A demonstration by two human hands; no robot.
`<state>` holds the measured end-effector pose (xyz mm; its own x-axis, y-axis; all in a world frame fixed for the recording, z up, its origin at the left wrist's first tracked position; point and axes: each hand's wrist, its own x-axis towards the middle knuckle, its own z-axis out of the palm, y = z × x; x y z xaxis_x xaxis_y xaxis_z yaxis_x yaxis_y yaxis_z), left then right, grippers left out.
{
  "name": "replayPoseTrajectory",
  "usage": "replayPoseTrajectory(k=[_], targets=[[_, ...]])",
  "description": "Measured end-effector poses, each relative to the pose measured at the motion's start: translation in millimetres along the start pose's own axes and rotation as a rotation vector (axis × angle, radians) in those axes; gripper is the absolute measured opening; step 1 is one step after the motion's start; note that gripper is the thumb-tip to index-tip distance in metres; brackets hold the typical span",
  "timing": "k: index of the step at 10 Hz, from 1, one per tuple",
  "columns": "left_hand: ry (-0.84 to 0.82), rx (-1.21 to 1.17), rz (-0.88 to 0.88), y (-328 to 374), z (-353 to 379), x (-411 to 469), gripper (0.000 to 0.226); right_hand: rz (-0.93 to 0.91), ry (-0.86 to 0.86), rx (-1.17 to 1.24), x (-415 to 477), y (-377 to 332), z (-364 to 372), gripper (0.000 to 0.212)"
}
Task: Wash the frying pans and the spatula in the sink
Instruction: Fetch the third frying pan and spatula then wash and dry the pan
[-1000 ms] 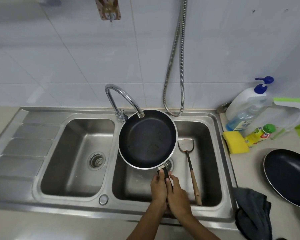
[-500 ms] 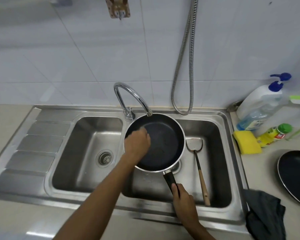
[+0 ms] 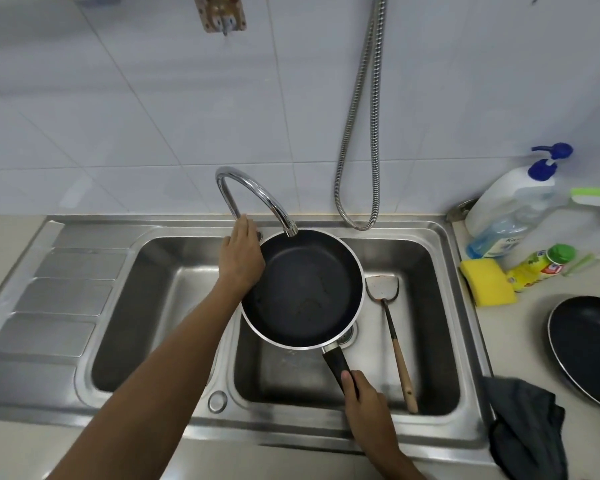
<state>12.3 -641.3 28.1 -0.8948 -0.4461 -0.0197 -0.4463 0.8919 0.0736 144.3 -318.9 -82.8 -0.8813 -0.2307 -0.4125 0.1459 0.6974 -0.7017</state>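
Note:
A black frying pan point(image 3: 303, 289) hangs over the right basin of the steel sink point(image 3: 440, 233), under the spout of the curved tap point(image 3: 257, 192). My right hand point(image 3: 369, 407) grips its black handle. My left hand point(image 3: 241, 252) reaches to the base of the tap, beside the pan's left rim; its fingertips are at the tap's base and whether they grip it is hidden. A metal spatula point(image 3: 390, 327) with a wooden handle lies in the right basin, right of the pan. A second black frying pan point(image 3: 589, 344) sits on the counter at the right edge.
A yellow sponge point(image 3: 487, 285), a small yellow bottle point(image 3: 541, 265) and a pump bottle point(image 3: 510, 213) stand right of the sink. A dark cloth point(image 3: 527, 427) drapes over the counter's front right. A shower hose point(image 3: 361, 133) hangs on the tiled wall. The left basin point(image 3: 160, 306) holds nothing.
My left hand left the pan's handle, crossed over the pan and now is at the tap's base. The pan stays held by my right hand, shifted slightly right.

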Motion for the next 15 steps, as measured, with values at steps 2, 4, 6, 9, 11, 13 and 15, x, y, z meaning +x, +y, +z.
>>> replayPoseTrajectory(k=[2,4,6,9,11,13,15], targets=[[-0.258,0.023,-0.098,-15,57,-74,0.076,-0.03,0.018,0.003,-4,-4,-3,0.036],[-0.322,-0.037,-0.102,-21,61,-72,0.072,-0.057,0.031,-0.022,-5,-7,-5,0.043],[-0.343,-0.064,-0.127,-22,60,-70,0.07,-0.074,0.046,-0.017,-2,-2,-2,0.067],[-0.365,-0.091,-0.144,-19,55,-69,0.07,-0.077,0.049,-0.031,-4,-7,-5,0.047],[-0.372,-0.101,-0.144,-19,53,-69,0.07,-0.051,0.023,-0.047,-6,-11,-9,0.029],[-0.367,-0.113,-0.143,-19,52,-70,0.07,-0.062,0.008,-0.059,-8,-15,-12,0.029],[-0.289,-0.136,-0.147,-18,50,-68,0.065,-0.057,0.027,-0.032,-5,-7,-6,0.037]])
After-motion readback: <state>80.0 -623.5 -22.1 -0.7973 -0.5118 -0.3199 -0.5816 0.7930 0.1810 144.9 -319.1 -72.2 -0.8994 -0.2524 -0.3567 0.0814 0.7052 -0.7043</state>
